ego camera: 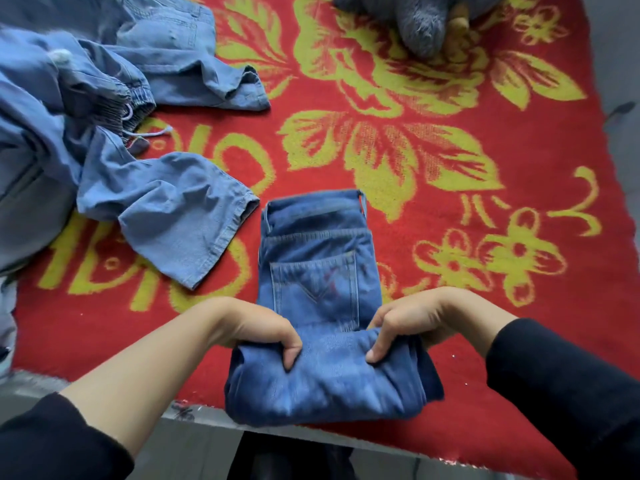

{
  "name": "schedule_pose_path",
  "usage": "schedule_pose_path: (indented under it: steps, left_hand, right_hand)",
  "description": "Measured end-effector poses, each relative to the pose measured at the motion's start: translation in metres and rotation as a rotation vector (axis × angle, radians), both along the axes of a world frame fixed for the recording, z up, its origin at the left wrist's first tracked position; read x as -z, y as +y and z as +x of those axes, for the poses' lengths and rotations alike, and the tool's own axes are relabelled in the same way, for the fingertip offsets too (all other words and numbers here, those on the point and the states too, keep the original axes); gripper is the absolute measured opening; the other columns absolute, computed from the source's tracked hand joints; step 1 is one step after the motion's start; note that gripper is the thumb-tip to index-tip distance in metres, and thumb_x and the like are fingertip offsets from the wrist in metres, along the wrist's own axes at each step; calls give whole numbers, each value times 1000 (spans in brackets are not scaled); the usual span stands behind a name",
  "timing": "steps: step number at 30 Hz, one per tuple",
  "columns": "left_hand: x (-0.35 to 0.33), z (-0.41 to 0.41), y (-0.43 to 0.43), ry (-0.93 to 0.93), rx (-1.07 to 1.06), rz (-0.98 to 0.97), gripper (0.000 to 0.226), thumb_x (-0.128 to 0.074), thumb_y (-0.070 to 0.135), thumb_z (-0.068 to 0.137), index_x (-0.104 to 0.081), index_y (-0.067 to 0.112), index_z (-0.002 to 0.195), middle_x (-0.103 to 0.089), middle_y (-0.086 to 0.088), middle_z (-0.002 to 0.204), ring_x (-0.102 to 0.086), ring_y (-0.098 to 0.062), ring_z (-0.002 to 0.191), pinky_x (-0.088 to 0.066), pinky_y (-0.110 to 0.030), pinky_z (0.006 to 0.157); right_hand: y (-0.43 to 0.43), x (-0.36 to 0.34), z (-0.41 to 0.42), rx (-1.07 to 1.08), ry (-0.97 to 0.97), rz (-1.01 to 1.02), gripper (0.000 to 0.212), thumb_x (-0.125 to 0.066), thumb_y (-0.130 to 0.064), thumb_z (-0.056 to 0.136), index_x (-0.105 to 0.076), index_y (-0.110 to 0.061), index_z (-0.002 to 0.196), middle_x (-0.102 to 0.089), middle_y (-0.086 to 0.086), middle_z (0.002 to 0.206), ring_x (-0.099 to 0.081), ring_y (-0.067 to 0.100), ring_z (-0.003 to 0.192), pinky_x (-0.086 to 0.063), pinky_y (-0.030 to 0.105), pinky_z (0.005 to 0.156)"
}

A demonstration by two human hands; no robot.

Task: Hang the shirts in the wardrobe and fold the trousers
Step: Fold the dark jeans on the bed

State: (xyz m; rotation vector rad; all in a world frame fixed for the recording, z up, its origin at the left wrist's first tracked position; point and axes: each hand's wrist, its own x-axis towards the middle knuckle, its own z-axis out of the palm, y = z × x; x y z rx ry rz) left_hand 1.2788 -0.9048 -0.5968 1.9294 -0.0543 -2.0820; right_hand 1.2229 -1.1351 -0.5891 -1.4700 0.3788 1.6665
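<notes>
A pair of dark blue jeans lies lengthwise on the red and yellow flowered blanket, waistband away from me, back pocket up. Its near end is doubled over into a thick fold at the bed's front edge. My left hand grips the left side of that fold, thumb pressed into the cloth. On the fold's right side my right hand pinches it the same way. A heap of lighter blue denim garments lies at the left, one leg spread toward the jeans.
A grey plush toy sits at the far edge of the blanket. The bed's front edge runs just under the fold, with floor below. A grey surface borders the blanket on the right.
</notes>
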Motion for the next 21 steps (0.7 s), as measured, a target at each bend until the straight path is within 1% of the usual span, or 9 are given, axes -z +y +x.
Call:
schedule_pose_path:
  steps: [2,4,5,7,9,11,13,17,21]
  left_hand:
    - [2,-1,0,16,-18,-36,17,-62,21,48,-67,11,60,-65,-13,67,-58,-25,59,-45,-24,55]
    - [4,5,1,-50,-17,-99,16,-63,26,43,-66,15,55,-65,-7,67,-58,-21,61,-44,-26,59]
    - [3,11,1,-80,-32,-139,21,-64,29,40,-66,16,55,-65,-4,68,-58,-20,65,-44,-28,63]
    - [0,29,2,-144,-78,-217,26,-65,33,39,-66,17,60,-65,0,70,-59,-16,71,-44,-29,69]
    - [-8,53,3,-257,-124,-263,24,-70,30,48,-67,15,66,-67,0,73,-61,-14,72,-45,-30,71]
    - [-14,78,3,-382,-149,-299,19,-74,25,64,-70,10,75,-71,-5,78,-64,-14,73,-48,-29,72]
    - [-14,96,1,-475,-152,-335,8,-73,18,77,-72,11,82,-73,-6,82,-66,-13,73,-51,-28,71]
    - [2,117,-7,-773,-81,-386,5,-65,18,87,-70,17,86,-68,1,74,-59,-8,65,-46,-25,62]
    - [38,129,-13,-1110,-27,-396,14,-59,24,89,-67,18,99,-64,4,92,-56,-18,92,-47,-38,83]
  right_hand:
    - [-1,5,-3,31,-17,2,25,-73,-15,70,-70,-9,94,-71,12,98,-66,26,95,-50,41,93]
    - [-1,6,1,66,-121,-44,10,-76,-14,74,-71,-14,83,-72,5,86,-67,22,86,-53,37,81]
    - [-2,6,5,88,-184,-77,9,-77,-17,73,-70,-14,79,-71,3,81,-66,21,82,-51,35,75]
    - [-8,6,18,130,-311,-138,31,-82,-31,61,-69,-10,79,-66,5,78,-60,21,78,-42,34,70]
    - [-17,3,35,166,-438,-193,55,-83,-41,54,-67,1,86,-67,9,81,-58,18,77,-40,34,69]
    - [-24,-1,53,219,-565,-229,42,-83,-37,67,-70,-1,85,-71,6,79,-61,13,74,-43,29,67]
    - [-26,-3,70,235,-667,-266,27,-78,-31,77,-65,-7,74,-59,-2,68,-54,10,64,-38,25,58]
    - [-26,8,98,246,-774,-338,29,-73,-31,82,-55,-13,69,-48,0,67,-44,12,61,-30,27,56]
    - [-28,27,117,295,-873,-440,19,-72,-32,83,-65,-14,81,-62,-2,77,-55,12,70,-39,27,59]
